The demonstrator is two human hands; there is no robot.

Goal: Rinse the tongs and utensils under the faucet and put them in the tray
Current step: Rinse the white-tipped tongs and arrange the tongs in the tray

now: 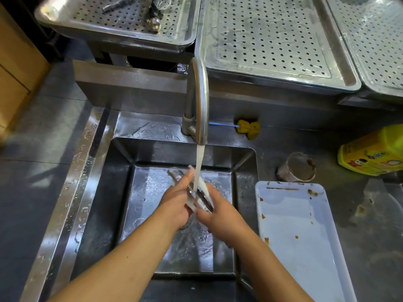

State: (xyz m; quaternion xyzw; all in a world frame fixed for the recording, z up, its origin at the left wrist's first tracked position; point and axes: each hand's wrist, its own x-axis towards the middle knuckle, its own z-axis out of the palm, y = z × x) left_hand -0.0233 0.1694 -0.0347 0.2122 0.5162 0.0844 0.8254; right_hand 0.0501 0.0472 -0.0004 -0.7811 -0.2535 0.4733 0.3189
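Stainless-steel square sink basin, centre, with a perforated steel draining tray at upper left, well apart from the hands. Stained white plastic tray lies on the table beside the sink. Curved steel faucet pours water onto translucent white tongs, which are held over the basin with a dark metal utensil. Left hand and right hand both grip them with curled fingers.
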